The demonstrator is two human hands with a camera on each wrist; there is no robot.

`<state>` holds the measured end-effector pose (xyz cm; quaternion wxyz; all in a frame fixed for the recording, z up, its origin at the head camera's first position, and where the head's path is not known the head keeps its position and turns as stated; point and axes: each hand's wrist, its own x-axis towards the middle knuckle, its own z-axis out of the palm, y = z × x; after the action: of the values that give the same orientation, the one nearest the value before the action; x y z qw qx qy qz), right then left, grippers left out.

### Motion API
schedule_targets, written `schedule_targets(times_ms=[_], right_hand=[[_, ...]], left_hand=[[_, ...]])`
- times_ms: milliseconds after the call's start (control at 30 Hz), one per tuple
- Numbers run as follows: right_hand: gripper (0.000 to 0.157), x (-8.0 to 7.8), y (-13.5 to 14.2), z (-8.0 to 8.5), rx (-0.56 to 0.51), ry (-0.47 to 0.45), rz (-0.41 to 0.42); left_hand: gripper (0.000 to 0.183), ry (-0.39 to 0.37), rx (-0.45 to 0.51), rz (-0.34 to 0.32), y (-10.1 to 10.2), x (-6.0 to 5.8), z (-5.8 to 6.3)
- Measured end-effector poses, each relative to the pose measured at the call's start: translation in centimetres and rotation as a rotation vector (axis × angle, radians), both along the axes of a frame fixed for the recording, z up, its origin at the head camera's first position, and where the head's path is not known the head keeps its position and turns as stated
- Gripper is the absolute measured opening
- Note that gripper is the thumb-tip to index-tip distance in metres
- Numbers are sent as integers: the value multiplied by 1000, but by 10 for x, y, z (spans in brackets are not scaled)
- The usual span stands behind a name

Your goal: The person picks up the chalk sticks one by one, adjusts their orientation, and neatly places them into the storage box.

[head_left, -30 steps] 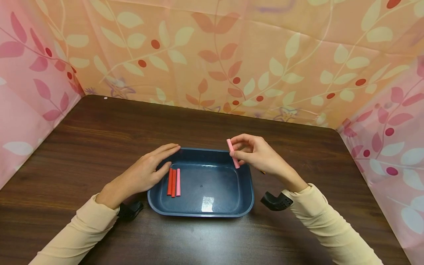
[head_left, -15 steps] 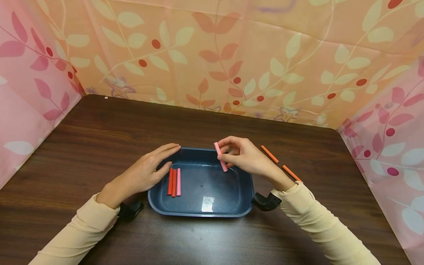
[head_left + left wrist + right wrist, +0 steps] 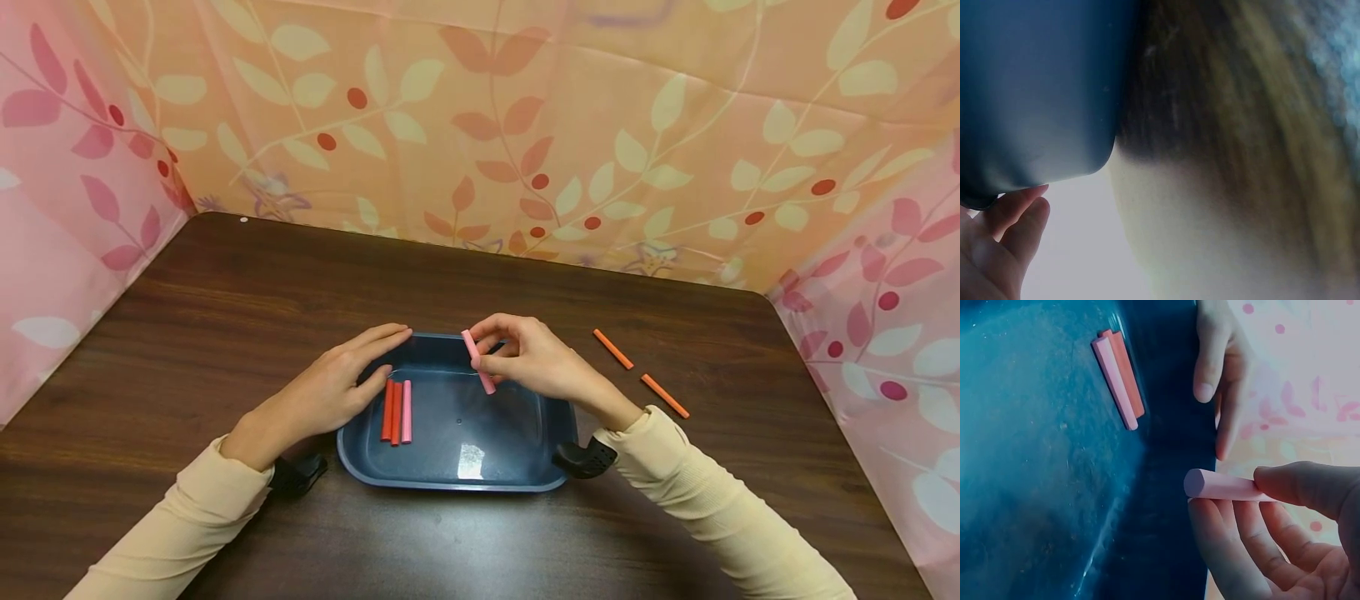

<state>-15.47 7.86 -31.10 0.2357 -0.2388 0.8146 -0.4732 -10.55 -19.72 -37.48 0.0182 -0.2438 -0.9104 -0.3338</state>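
Observation:
A blue plastic tray (image 3: 480, 486) stands on the table. My left hand (image 3: 330, 387) holds it by the back left corner, thumb inside the wall and fingers outside; two fingertips show against the tray's outside in the left wrist view. Two red chalk sticks (image 3: 391, 412) and a pink chalk stick (image 3: 407, 412) lie side by side along the tray's left end. My right hand (image 3: 528, 358) pinches another pink chalk stick (image 3: 1229, 486) between thumb and fingers, tilted, above the back of the tray. In the right wrist view, its round end points toward the tray.
Two orange chalk sticks (image 3: 664, 395) lie on the dark wooden table (image 3: 247, 283) right of the tray. Leaf-patterned cloth (image 3: 480, 125) hangs behind and at both sides. Black wrist cameras (image 3: 585, 458) sit below my wrists, the right one overlapping the tray's front right corner.
My right hand has moved left over the tray, carrying the pink chalk stick. The two orange sticks have come into full view. My left hand has stayed at the tray corner.

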Motion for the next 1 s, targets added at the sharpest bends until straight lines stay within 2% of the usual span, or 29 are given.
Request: schedule_targets(times_ms=[267,1000], right_hand=[[36,0,-11,-6,12,19,41],[33,2,-35,-23,187,57,159]], left_hand=[[54,-8,3,-3,0,0,0],[54,-5,4,-9,-1,0,0]])
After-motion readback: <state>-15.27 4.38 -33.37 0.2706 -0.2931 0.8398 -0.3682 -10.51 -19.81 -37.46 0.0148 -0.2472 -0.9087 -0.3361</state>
